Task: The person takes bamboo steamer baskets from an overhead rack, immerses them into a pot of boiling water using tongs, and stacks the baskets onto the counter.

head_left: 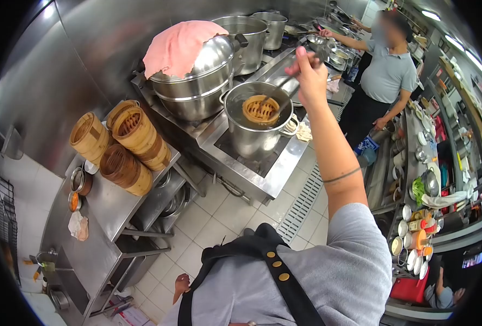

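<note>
My right hand [310,76] is raised over the stove, closed around the dark handle of a long utensil that looks like tongs [280,93]. The utensil's lower end reaches a small round bamboo steamer basket [260,110] with a slatted base. That basket sits inside a tall steel pot [254,140], which appears to hold liquid. Low by my apron, my left hand [182,283] is small and partly hidden. Its fingers look loosely apart, with nothing visible in them.
A large domed steamer [189,100] with a pink cloth [177,48] stands left of the pot. Stacked bamboo steamers [143,138] occupy the steel table [108,209]. Another person [385,70] stands at the right beyond my arm. A floor drain [301,204] runs beside the stove.
</note>
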The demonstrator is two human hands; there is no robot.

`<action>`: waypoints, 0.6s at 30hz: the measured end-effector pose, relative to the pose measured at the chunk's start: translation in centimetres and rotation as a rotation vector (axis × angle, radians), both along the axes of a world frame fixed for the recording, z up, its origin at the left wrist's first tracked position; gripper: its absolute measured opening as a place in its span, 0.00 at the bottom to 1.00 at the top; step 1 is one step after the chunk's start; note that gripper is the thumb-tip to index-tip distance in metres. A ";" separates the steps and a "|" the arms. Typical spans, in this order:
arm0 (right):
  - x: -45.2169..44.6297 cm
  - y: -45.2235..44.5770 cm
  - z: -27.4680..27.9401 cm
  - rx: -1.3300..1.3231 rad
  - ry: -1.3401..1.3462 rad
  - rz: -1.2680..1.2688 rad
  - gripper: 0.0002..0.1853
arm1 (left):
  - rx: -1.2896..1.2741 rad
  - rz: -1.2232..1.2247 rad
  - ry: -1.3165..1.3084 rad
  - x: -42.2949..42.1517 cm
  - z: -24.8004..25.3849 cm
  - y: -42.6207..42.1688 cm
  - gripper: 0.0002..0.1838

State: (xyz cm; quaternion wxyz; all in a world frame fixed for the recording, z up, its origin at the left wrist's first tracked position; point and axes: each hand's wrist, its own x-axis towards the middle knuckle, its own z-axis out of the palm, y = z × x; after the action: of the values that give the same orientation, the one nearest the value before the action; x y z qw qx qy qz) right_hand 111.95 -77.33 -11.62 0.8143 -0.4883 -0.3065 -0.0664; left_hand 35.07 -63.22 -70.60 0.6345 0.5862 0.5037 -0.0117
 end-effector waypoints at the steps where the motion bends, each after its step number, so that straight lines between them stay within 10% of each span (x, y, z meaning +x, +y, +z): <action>1: -0.2 -0.4 -1.0 -0.019 0.013 0.012 0.17 | 0.011 -0.007 -0.024 -0.4 0.0 -0.1 0.12; 7: -0.9 -0.5 -4.6 0.070 0.014 0.052 0.18 | -0.117 0.160 0.050 -3.1 -0.7 -1.9 0.09; 11: -0.4 -1.2 -5.1 0.103 0.022 0.041 0.17 | 0.077 -0.371 -0.161 -3.9 -0.4 -0.7 0.10; 18: 0.3 -2.4 -5.1 0.184 -0.044 -0.003 0.16 | -0.232 0.200 -0.220 -3.6 0.4 -2.2 0.10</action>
State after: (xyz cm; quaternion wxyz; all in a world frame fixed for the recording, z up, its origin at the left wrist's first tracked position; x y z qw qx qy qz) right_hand 112.23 -79.74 -16.73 0.8486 -0.4104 -0.3163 -0.1063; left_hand 31.48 -65.46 -70.24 0.7469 0.4538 0.4826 0.0577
